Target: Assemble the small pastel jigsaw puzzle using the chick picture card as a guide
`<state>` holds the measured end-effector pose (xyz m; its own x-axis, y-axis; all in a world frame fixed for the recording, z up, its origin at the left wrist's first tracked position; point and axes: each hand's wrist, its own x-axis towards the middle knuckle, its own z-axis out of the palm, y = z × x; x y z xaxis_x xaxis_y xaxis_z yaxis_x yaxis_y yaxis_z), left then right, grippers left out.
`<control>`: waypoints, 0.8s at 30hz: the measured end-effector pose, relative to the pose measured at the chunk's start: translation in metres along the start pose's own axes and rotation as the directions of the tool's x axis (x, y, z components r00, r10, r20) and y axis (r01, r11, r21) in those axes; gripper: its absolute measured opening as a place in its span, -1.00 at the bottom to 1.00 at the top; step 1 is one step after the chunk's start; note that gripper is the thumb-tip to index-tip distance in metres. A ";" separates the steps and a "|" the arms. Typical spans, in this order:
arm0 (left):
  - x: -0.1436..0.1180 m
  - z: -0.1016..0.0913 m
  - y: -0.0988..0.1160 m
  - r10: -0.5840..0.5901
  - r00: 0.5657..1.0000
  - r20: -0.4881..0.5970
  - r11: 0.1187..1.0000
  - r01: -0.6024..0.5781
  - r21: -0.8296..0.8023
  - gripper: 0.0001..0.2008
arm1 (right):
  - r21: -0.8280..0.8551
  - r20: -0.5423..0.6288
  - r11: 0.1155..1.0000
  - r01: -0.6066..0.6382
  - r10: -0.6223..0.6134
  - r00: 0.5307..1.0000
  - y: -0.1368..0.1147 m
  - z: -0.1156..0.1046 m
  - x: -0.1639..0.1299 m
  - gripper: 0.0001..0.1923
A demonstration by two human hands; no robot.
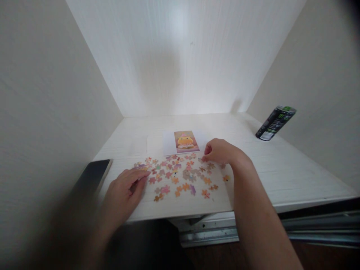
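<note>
Many small jigsaw puzzle pieces (168, 174) in pink, orange, purple and grey lie loose across the white surface. At their upper right, my right hand (221, 152) pinches downward with thumb and forefinger on a small puzzle piece (200, 159), mostly hidden by the fingertips. My left hand (126, 187) rests at the left edge of the spread, loosely curved, with a gap between thumb and fingers. Its fingertips are beside pink pieces, and nothing shows in its grasp. Behind the pieces lies a picture card (186, 141) with a yellow cartoon figure.
A dark phone (94, 172) lies at the left near the side wall. On the right stands a black and green drink can (274, 123). White panels (174, 75) enclose the surface at the back and sides. A metal rail (209, 234) runs below the front edge.
</note>
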<state>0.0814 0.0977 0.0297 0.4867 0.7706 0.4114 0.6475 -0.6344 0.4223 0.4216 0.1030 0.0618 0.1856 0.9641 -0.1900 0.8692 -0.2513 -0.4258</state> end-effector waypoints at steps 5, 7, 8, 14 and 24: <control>0.000 -0.001 0.001 -0.019 1.000 0.007 1.000 0.019 0.004 -0.75 | -0.081 -0.050 0.992 0.093 -0.097 0.994 0.002 0.002 0.005 -0.85; 0.000 -0.001 0.001 -0.025 1.000 0.006 1.000 0.025 0.001 -0.74 | -0.080 -0.045 0.990 0.117 -0.121 0.992 0.003 0.001 0.007 -0.77; 0.000 -0.001 0.000 -0.024 1.000 0.007 1.000 0.024 0.001 -0.75 | -0.065 -0.039 0.990 0.127 -0.130 0.991 0.003 0.000 0.008 -0.73; -0.001 -0.002 0.001 -0.025 1.000 0.017 1.000 0.025 -0.004 -0.74 | 0.045 0.001 0.989 0.139 -0.139 0.990 0.008 -0.005 0.006 -0.61; -0.002 -0.001 -0.002 -0.019 1.000 0.019 1.000 0.019 0.003 -0.75 | 0.039 0.029 0.991 0.125 -0.126 0.992 0.004 -0.008 0.000 -0.66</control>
<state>0.0786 0.0979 0.0288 0.4855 0.7837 0.3875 0.6582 -0.6194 0.4279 0.4289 0.1028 0.0672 0.0614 0.9852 -0.1601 0.8670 -0.1321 -0.4805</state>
